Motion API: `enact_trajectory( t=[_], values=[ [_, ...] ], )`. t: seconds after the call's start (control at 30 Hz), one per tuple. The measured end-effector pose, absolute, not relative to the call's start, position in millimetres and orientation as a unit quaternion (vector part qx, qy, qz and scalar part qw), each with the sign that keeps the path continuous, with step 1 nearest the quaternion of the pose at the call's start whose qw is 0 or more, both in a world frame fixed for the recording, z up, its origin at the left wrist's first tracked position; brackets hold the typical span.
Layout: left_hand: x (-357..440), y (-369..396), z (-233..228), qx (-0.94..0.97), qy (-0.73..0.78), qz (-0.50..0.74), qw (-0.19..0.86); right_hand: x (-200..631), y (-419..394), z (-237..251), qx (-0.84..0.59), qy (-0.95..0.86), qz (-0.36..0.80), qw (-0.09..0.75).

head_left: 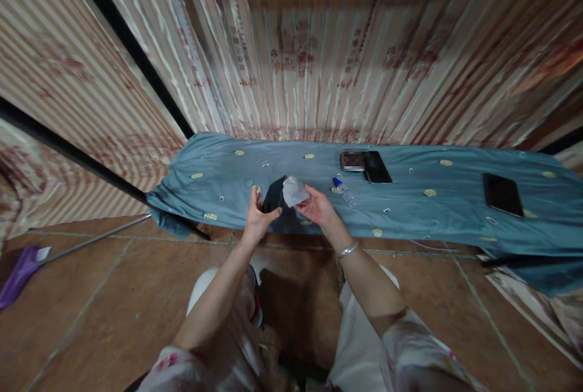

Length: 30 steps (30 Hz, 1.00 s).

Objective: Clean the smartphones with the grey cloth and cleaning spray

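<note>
My left hand (257, 217) grips the edge of a dark phone (275, 196), holding it tilted above the near edge of a table covered in a blue-green cloth (410, 204). My right hand (317, 207) presses a crumpled white tissue (294, 191) against the phone's upper right part. A metal bracelet (347, 250) sits on my right wrist. A small clear spray bottle with a blue cap (343, 191) lies on the cloth just right of my right hand.
A black phone (377, 167) and a small brown object (352, 161) lie at the back of the cloth. Another dark phone (502, 194) lies far right. A striped curtain (296, 46) hangs behind. A purple mop head (18, 272) rests on the tiled floor, left.
</note>
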State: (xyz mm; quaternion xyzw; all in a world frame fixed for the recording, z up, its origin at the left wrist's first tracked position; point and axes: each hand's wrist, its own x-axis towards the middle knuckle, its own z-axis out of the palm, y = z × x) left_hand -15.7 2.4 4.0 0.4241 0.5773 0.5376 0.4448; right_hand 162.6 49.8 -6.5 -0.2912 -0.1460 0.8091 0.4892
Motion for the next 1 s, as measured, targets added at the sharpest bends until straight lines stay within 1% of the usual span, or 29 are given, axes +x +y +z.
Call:
enact_trajectory(
  t=[0.1,0.27,0.43,0.57,0.73,1.0],
  values=[
    [-18,-31,7,0.496,0.595,0.486,0.404,157,43,2,-0.351,-0.111,0.811,0.454],
    [-24,-73,10,0.652,0.562,0.441,0.254,155,31,9,-0.326,-0.127,0.840,0.416],
    [-27,-91,8,0.722,0.552,0.368,0.196,144,15,4,-0.335,-0.106,0.833,0.427],
    [-23,-96,10,0.750,0.536,0.356,0.155,141,7,7,-0.343,-0.097,0.818,0.451],
    [-10,-107,13,0.752,0.520,0.373,0.159,156,-6,12,-0.340,-0.093,0.801,0.484],
    [1,-131,4,0.704,0.536,0.388,0.259,160,-42,2,-0.344,-0.092,0.781,0.513]
  ],
)
